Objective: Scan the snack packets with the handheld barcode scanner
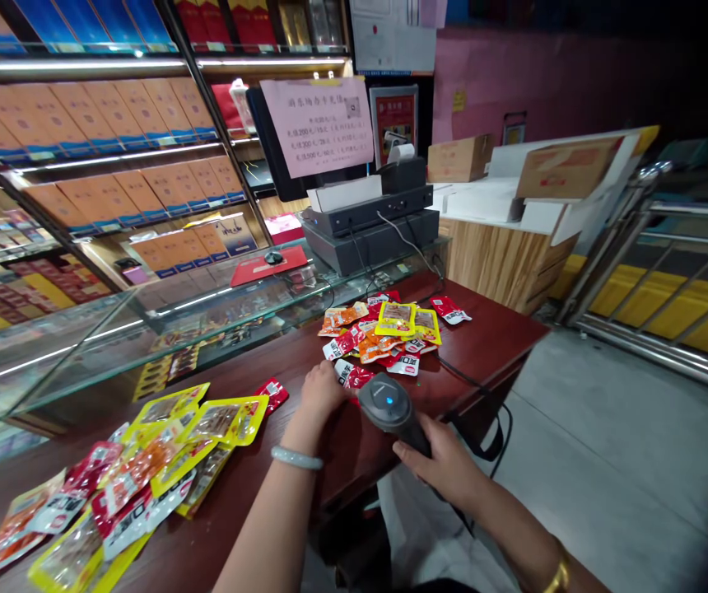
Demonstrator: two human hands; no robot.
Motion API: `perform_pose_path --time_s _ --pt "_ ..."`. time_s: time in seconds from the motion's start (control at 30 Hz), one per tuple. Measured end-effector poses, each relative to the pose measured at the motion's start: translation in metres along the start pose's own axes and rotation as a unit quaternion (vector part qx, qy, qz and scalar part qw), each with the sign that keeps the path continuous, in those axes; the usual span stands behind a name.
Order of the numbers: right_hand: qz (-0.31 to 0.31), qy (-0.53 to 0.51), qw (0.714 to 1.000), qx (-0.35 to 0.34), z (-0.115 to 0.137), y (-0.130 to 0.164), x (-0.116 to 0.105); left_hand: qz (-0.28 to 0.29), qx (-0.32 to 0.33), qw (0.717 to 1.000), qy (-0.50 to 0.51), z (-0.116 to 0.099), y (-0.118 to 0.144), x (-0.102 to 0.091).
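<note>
My right hand [446, 461] is wrapped round the handle of a black barcode scanner [387, 402], which shows a blue light on its head. My left hand [322, 394], with a pale bangle on the wrist, is closed at the edge of a red-and-white snack packet [354, 375]; its fingertips are partly hidden. The scanner head is close beside that packet. Just beyond lies a pile of snack packets [396, 319] in yellow, orange and red. A second, larger heap of similar packets [211, 422] covers the counter to the left.
The dark red counter [255, 502] adjoins a glass display case [144, 321]. A cash register [366, 231] and a monitor with a pink notice [323, 123] stand at the back. The scanner's cable [505, 428] hangs off the right edge. Metal railing [656, 317] is at the right.
</note>
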State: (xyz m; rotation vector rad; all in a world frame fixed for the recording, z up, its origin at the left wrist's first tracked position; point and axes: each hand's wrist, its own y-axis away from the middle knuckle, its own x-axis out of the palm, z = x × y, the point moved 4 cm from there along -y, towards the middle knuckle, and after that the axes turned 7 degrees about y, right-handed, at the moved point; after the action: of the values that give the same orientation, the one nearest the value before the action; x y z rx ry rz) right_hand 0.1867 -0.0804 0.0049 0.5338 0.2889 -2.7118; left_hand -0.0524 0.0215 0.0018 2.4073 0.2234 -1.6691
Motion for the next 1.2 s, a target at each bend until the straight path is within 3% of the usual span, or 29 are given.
perform_pose_path --time_s 0.1,0.27,0.4,0.6,0.8,1.0,1.1,1.13,1.2 --pt "-0.003 0.011 1.000 -0.004 0.001 0.000 -0.001 -0.006 -0.020 0.996 0.083 0.017 0.006 -0.003" --pt "-0.010 0.009 1.000 -0.005 0.004 -0.001 0.004 -0.104 -0.047 0.958 0.264 0.069 0.032 -0.018" --pt "0.019 -0.011 0.999 -0.028 0.016 -0.006 0.021 -0.158 -0.041 0.927 0.338 0.105 0.061 -0.031" --pt "0.075 -0.021 0.994 -0.075 0.037 -0.012 0.050 -0.207 -0.050 0.906 0.367 0.130 0.092 -0.046" --pt "0.116 -0.006 0.987 -0.109 0.041 -0.013 0.067 -0.226 -0.078 0.888 0.392 0.144 0.104 -0.055" --pt "0.110 0.003 0.991 -0.081 0.029 -0.010 0.061 -0.347 -0.199 0.878 0.264 0.180 0.122 -0.085" --pt "0.103 -0.004 0.993 -0.064 0.022 -0.005 0.050 -0.419 -0.223 0.865 0.163 0.170 0.126 -0.096" --pt "0.098 -0.004 0.994 -0.057 0.019 -0.004 0.045 -0.419 -0.205 0.874 0.140 0.159 0.123 -0.096" --pt "0.082 0.008 0.996 -0.041 0.013 -0.001 0.033 -0.365 -0.127 0.915 0.116 0.125 0.111 -0.085"
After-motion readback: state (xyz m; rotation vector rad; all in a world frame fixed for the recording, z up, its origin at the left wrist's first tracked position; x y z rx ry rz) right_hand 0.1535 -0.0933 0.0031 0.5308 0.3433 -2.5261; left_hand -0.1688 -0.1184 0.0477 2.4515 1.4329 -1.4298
